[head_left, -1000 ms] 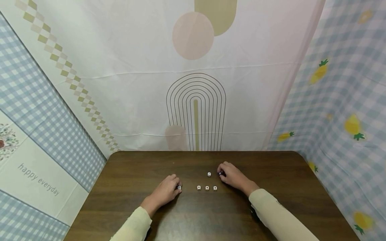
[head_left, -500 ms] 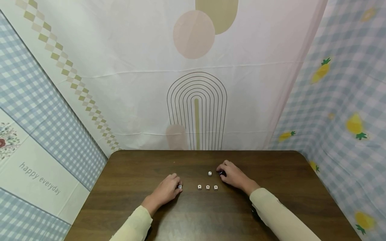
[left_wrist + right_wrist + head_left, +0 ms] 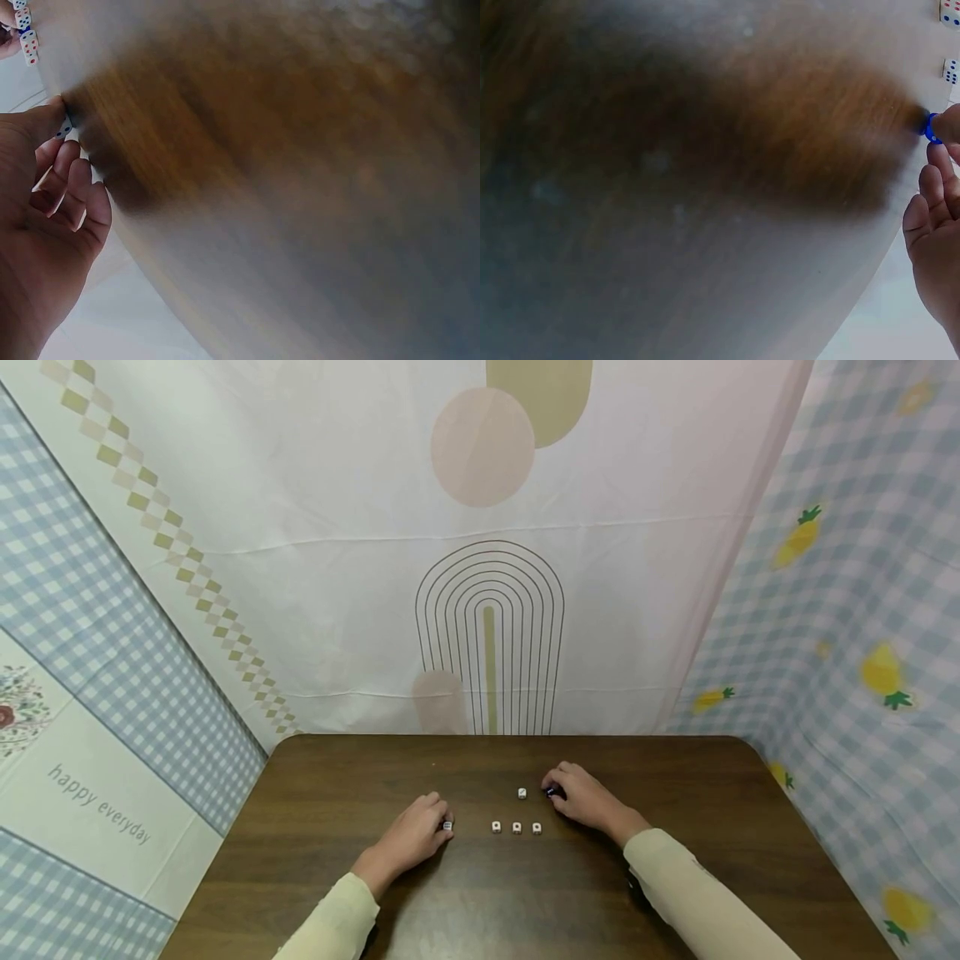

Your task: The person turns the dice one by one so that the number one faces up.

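My left hand (image 3: pixel 411 833) pinches a white die (image 3: pixel 447 826) between thumb and fingers, low at the table. In the left wrist view blue pips show on that white die (image 3: pixel 64 127), partly covered by the thumb. On the right, my right hand (image 3: pixel 583 795) pinches a blue die (image 3: pixel 551 792); the right wrist view shows this blue die (image 3: pixel 933 129) at the thumb tip, mostly hidden. Just left of it lies a loose white die (image 3: pixel 522 793). Nearer me, three white dice stand in a spaced row: a left one (image 3: pixel 496 827), a middle one (image 3: pixel 517 828) and a right one (image 3: pixel 536 828).
Both hands work over a brown wooden table (image 3: pixel 480 902) with rounded far corners. Behind it hangs a patterned white cloth (image 3: pixel 337 610). Checked blue cloths flank it, the right cloth (image 3: pixel 825 652) printed with pineapples.
The blue die has turned slightly in my right fingers, its showing face different from a second ago. My left hand and the loose dice stay in place; the whole view shifted a little.
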{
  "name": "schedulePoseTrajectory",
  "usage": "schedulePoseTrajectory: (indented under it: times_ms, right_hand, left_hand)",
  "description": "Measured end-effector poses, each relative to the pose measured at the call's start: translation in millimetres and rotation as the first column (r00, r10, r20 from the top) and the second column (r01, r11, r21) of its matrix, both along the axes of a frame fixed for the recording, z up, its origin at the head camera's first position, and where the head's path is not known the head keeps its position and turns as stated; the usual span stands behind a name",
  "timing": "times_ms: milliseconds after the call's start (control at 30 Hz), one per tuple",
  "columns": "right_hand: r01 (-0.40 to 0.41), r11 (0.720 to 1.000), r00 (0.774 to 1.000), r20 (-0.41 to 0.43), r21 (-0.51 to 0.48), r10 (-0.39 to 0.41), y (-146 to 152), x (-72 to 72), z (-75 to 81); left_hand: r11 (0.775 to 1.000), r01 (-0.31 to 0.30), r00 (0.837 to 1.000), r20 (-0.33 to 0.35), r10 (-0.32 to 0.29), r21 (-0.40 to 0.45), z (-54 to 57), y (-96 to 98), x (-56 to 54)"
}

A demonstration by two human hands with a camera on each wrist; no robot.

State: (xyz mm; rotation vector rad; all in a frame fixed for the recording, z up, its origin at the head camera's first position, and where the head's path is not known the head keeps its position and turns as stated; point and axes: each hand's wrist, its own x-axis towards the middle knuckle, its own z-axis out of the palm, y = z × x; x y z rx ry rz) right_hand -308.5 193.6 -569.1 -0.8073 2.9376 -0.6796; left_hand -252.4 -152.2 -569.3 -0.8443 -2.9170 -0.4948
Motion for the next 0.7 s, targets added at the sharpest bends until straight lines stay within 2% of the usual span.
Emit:
schedulePoseTrajectory:
  times_ms: [367,700]
  right_hand:
    - [0.004,0.999,0.996,-0.089,-0.042,-0.008,2.1,-2.1,-6.3]
    - [0.074,0.996,0.996,-0.056,-0.045,-0.076,-0.5,-1.7,-9.7]
  left_hand:
    - [1.000,0.000,1.000,0.008,0.000,-0.001,0.2,-0.6,0.6]
    - [1.000,0.009,1.000,-0.004,-0.009,-0.003,0.4,-0.5,0.4]
